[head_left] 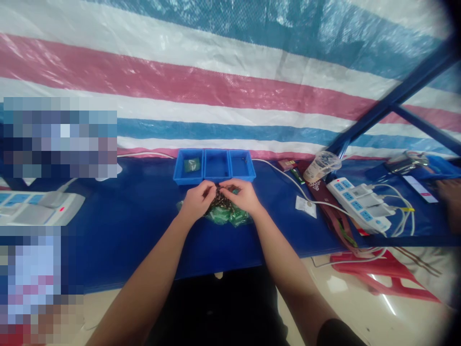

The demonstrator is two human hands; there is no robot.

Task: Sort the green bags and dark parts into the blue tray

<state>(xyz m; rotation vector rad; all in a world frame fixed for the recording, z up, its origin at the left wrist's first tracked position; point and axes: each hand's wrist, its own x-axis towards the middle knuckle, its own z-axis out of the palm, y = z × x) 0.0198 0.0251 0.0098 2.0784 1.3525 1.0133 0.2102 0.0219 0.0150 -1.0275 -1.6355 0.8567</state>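
At frame centre, my left hand (pixel 196 201) and right hand (pixel 242 194) pinch one dark tangle (pixel 219 199) between them, above green bags (pixel 226 215).

We see both forearms bare, no watch or rings showing. Our left hand (pixel 196 201) and right hand (pixel 242 194) gloveless. Dark sleeve edge at our right upper arm, well below blue trays (pixel 214 166). Dark clothing on lap.
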